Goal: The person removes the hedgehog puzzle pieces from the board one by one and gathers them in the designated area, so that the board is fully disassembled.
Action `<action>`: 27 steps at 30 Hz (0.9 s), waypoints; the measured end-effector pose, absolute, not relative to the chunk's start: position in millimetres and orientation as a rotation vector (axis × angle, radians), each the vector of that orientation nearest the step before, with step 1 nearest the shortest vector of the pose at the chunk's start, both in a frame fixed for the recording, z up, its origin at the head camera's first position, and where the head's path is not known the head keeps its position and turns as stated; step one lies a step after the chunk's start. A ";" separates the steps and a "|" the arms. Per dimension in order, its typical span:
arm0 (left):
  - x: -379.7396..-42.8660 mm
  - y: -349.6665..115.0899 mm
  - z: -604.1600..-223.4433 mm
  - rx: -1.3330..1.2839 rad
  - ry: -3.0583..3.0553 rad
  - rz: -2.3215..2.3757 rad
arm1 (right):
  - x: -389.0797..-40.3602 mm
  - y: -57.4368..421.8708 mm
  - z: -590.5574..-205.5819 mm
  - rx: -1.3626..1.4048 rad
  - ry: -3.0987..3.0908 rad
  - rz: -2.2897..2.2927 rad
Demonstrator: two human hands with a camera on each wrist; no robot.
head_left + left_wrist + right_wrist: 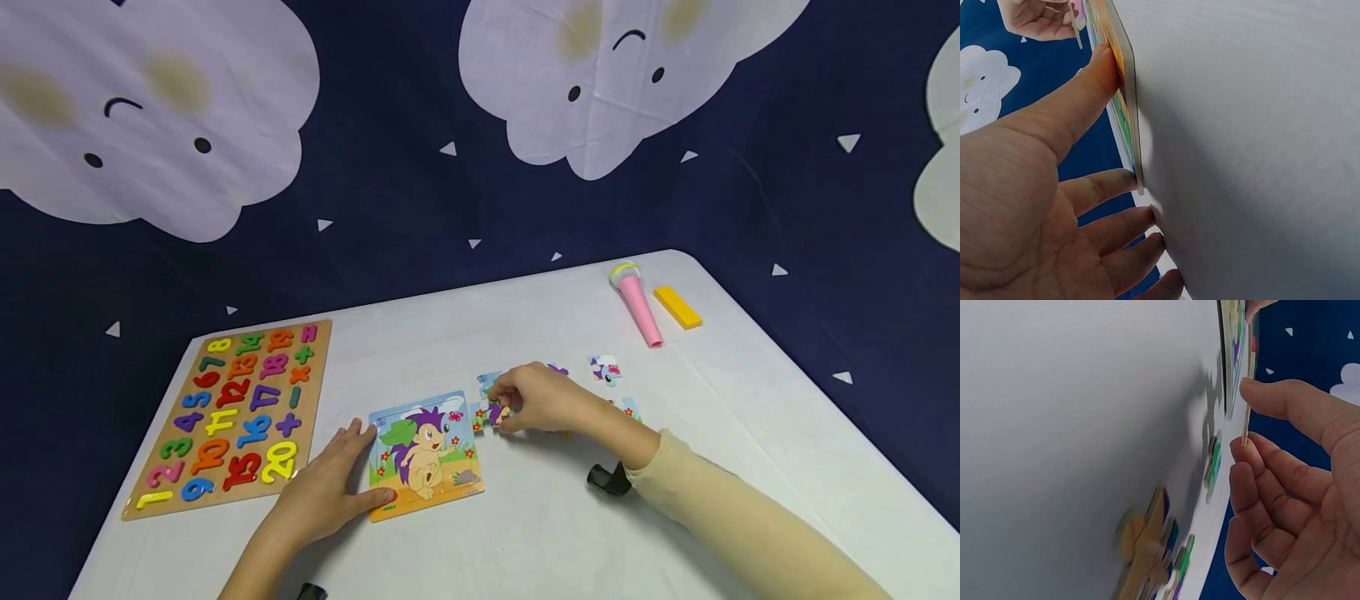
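Observation:
A square puzzle board (427, 458) showing a purple-spined hedgehog lies flat on the white table. My left hand (330, 479) rests at its left side, thumb pressing on the lower left corner, index fingertip at the left edge, the other fingers spread on the tabletop. Just right of the board, my right hand (543, 400) pinches a thin jigsaw piece (1247, 428) between thumb and fingertips, seen edge-on above the table in the right wrist view. Loose pieces lie below and around that hand, among them a blue-topped piece (489, 380); some are partly hidden by it.
A wooden number board (320, 400) with colourful digits lies at the left. Toward the back right are a pink toy microphone (639, 308) and a yellow block (678, 307). One jigsaw piece (604, 367) lies apart, right of the hand. Dark cloud-patterned cloth (390, 167) hangs behind the table.

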State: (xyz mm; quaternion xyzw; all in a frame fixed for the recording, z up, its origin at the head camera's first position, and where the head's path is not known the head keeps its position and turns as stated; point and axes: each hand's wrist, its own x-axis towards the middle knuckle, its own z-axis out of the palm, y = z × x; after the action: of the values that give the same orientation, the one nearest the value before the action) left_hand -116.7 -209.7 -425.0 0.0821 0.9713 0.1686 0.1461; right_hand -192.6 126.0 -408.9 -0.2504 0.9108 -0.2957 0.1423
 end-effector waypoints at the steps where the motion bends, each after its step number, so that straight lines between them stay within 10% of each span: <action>1: -116.8 -209.6 -424.9 0.235 2.797 0.486 | -192.3 128.3 -409.7 -0.720 2.630 -0.854; 27: -116.5 -209.0 -424.5 0.233 2.800 0.482 | -183.3 147.4 -421.2 -0.721 2.627 -0.834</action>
State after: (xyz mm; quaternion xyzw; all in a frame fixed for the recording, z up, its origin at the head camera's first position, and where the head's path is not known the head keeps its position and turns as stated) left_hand -116.5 -209.0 -424.5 0.0810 0.9719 0.1672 0.1448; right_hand -183.3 147.4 -421.2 -0.2503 0.9123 -0.2897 0.1456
